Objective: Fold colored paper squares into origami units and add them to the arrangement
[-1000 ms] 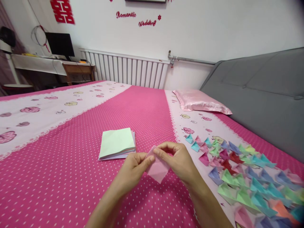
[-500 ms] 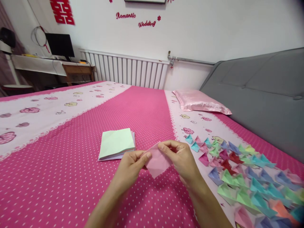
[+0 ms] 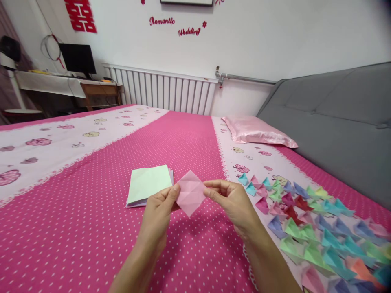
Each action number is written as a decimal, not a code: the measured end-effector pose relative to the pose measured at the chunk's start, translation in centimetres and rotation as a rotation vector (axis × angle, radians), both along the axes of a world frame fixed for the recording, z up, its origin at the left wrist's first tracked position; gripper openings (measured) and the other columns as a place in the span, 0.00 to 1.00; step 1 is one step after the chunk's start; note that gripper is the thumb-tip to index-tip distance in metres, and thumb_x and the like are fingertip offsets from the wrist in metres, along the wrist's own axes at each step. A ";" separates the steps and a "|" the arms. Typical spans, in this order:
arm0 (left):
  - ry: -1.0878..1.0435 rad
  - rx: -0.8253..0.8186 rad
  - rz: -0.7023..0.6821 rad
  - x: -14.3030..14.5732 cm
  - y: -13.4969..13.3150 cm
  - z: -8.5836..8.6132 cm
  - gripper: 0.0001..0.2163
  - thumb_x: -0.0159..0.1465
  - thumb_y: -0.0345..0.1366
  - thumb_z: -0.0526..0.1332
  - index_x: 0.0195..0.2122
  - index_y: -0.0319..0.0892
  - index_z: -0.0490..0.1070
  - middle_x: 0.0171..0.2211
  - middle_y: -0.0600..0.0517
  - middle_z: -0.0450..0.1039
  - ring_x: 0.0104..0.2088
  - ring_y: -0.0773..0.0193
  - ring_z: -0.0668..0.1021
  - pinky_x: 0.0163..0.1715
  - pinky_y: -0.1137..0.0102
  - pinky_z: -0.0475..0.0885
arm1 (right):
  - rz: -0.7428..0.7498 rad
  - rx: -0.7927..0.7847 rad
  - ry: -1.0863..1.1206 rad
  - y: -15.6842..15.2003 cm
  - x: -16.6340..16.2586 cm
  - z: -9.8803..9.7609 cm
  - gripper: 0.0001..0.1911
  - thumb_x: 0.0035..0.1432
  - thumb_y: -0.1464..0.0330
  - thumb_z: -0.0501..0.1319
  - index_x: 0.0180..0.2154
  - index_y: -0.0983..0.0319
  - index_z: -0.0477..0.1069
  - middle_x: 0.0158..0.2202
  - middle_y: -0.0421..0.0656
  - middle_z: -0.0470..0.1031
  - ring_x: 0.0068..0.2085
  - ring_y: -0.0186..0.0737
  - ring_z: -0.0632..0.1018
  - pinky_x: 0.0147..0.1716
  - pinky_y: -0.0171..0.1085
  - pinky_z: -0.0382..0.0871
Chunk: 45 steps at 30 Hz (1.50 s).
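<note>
A pink square of folded paper (image 3: 191,193) with crease lines is held up over the bed, turned so one corner points up and one down. My left hand (image 3: 159,209) pinches its left corner between thumb and fingers. On the opposite side, my right hand (image 3: 227,199) grips the right corner the same way. Just behind my left hand lies a stack of paper sheets (image 3: 149,184), pale green on top. To the right of my right hand, several small folded paper boats (image 3: 317,236) in many colours sit in rows on the bed.
The bed has a pink dotted cover (image 3: 91,203) with pale printed bands. A shiny pink pillow (image 3: 258,131) lies by the grey headboard (image 3: 336,110). Beyond are a white radiator (image 3: 165,87) and a desk with a monitor (image 3: 77,59).
The pink paper has moved slightly left and up and now faces me more flatly, its top corner showing. My left hand has shifted left; my right hand has slid to the right corner.
</note>
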State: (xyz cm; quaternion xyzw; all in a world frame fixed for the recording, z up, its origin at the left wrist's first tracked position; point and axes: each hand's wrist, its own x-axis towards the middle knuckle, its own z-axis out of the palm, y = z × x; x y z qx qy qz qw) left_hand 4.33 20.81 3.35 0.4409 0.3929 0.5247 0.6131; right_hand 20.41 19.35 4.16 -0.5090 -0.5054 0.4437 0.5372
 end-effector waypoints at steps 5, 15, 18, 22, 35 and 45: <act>-0.075 -0.046 0.027 -0.1 0.2 0.0 0.13 0.56 0.42 0.60 0.34 0.38 0.75 0.29 0.49 0.76 0.30 0.64 0.74 0.33 0.71 0.69 | -0.056 0.034 0.002 0.0 -0.1 0.5 0.13 0.48 0.61 0.62 0.34 0.62 0.73 0.29 0.43 0.75 0.32 0.36 0.74 0.34 0.36 0.66; -0.003 -0.041 0.027 0.0 -0.1 0.4 0.14 0.57 0.44 0.59 0.38 0.41 0.75 0.37 0.48 0.75 0.35 0.63 0.73 0.35 0.70 0.68 | -0.023 0.039 0.085 -0.1 -0.3 0.3 0.14 0.45 0.62 0.65 0.33 0.62 0.68 0.31 0.40 0.72 0.30 0.34 0.74 0.32 0.34 0.66; 0.010 -0.025 0.003 0.0 -0.1 0.0 0.15 0.57 0.44 0.59 0.39 0.40 0.74 0.36 0.48 0.75 0.35 0.63 0.73 0.35 0.71 0.67 | 0.006 0.029 0.095 -0.1 -0.3 0.2 0.14 0.43 0.65 0.67 0.33 0.62 0.68 0.31 0.40 0.72 0.30 0.34 0.75 0.32 0.34 0.66; 0.022 0.001 -0.009 0.3 0.1 -0.5 0.15 0.58 0.45 0.58 0.38 0.39 0.74 0.35 0.47 0.76 0.35 0.63 0.74 0.35 0.70 0.68 | 0.032 0.043 0.099 -0.2 -0.5 0.2 0.13 0.42 0.67 0.67 0.33 0.62 0.70 0.29 0.40 0.73 0.31 0.35 0.75 0.33 0.34 0.67; -0.161 -0.203 -0.038 0.9 -0.9 0.8 0.20 0.60 0.46 0.55 0.49 0.40 0.66 0.53 0.43 0.64 0.51 0.54 0.68 0.49 0.64 0.63 | -0.200 0.449 -0.420 -0.3 -0.7 0.3 0.04 0.50 0.70 0.61 0.29 0.59 0.75 0.27 0.41 0.74 0.31 0.37 0.71 0.31 0.37 0.64; -0.584 -0.257 -0.011 0.3 -0.2 1.4 0.14 0.62 0.26 0.52 0.49 0.37 0.64 0.42 0.43 0.73 0.40 0.63 0.76 0.38 0.72 0.74 | -0.084 0.801 -0.665 -0.2 -1.0 0.1 0.15 0.47 0.80 0.60 0.28 0.55 0.76 0.38 0.41 0.72 0.43 0.41 0.68 0.41 0.43 0.65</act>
